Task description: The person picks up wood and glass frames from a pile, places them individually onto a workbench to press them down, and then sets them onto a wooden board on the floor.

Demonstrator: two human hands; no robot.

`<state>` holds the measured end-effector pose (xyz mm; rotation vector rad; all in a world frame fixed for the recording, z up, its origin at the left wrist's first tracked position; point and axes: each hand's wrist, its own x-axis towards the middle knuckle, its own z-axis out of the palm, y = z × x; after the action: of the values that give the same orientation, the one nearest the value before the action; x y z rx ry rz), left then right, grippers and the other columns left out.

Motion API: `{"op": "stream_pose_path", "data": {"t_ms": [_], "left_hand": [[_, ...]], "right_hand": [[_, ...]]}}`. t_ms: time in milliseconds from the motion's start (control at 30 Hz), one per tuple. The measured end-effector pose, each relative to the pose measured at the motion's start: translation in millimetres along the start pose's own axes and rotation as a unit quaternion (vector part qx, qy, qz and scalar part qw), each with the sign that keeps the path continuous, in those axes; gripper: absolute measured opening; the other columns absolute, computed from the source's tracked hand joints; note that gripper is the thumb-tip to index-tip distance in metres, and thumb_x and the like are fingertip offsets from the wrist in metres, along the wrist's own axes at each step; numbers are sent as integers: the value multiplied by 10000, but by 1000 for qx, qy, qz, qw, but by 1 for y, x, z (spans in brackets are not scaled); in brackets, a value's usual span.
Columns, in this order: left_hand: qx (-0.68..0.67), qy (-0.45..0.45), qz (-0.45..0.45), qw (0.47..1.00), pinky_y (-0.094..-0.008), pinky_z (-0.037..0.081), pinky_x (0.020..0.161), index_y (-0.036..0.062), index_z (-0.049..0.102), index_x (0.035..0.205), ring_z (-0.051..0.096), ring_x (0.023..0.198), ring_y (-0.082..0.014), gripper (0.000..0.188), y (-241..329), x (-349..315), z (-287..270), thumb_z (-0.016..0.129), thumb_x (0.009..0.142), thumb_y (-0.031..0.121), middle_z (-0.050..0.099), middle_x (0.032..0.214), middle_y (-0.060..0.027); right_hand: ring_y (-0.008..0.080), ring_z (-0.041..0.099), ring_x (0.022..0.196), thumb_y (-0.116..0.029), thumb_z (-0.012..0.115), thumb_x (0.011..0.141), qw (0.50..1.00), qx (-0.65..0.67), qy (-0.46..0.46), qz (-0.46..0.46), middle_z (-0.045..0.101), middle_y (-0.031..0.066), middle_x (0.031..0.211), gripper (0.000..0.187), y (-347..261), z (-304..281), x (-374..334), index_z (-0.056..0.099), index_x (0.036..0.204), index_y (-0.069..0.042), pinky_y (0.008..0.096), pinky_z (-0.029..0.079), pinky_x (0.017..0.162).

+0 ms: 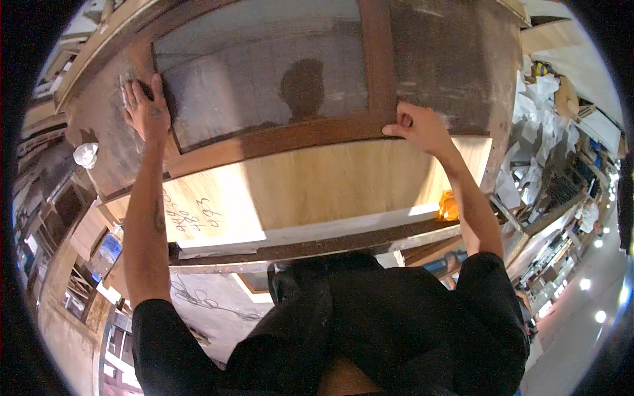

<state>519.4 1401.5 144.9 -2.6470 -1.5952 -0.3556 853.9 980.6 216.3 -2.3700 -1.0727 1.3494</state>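
Observation:
A brown wooden frame with a dark, reflective glass-like pane lies flat on the workbench. My left hand rests at its left end, fingers stretched out and lying over the edge of the frame. At the near right corner is my right hand, its fingers curled and its thumb against the frame's corner. A head's dark reflection shows in the pane. Along the frame's near side runs a pale wooden board with pencilled marks at its left.
On the workbench, a crumpled white wad lies at the left. An orange translucent item sits by my right forearm. Crumpled white paper is heaped off the right side. A thin cable lies below the bench edge.

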Motion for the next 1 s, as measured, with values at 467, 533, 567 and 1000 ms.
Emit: {"op": "stream_pose_path", "data": {"t_ms": [467, 533, 567, 1000], "left_hand": [[5, -22, -12, 1000, -548, 145, 1109, 1, 362, 1397, 239, 1391, -329, 749, 16, 3, -13, 344, 936, 591, 299, 1490, -185], [-22, -11, -7, 1000, -560, 123, 1109, -26, 359, 1386, 229, 1387, -357, 757, 6, -1, -12, 336, 940, 586, 290, 1481, -224], [-34, -15, -5, 999, -559, 127, 1108, -35, 361, 1381, 225, 1387, -362, 760, 9, -1, -13, 341, 940, 584, 286, 1476, -240], [-159, -95, -193, 964, -531, 189, 1098, -127, 389, 1304, 227, 1385, -387, 787, 35, 20, -13, 384, 917, 558, 282, 1465, -273]], "right_hand": [[200, 589, 543, -375, 573, 917, 990, 86, 108, -12, 567, 111, 615, 401, 1, 20, -2, 560, 744, -14, 336, 456, 542], [201, 582, 534, -297, 531, 952, 985, 88, 148, -27, 591, 96, 627, 323, 5, 28, -1, 584, 823, -7, 321, 461, 549], [201, 582, 534, -297, 531, 952, 984, 83, 152, -28, 591, 96, 627, 323, 14, 33, 1, 584, 823, -7, 321, 461, 549], [409, 416, 1269, -435, 445, 951, 866, 112, 433, 225, 358, 287, 1418, 708, -106, 32, 75, 251, 1433, 45, 434, 322, 1063]]}}
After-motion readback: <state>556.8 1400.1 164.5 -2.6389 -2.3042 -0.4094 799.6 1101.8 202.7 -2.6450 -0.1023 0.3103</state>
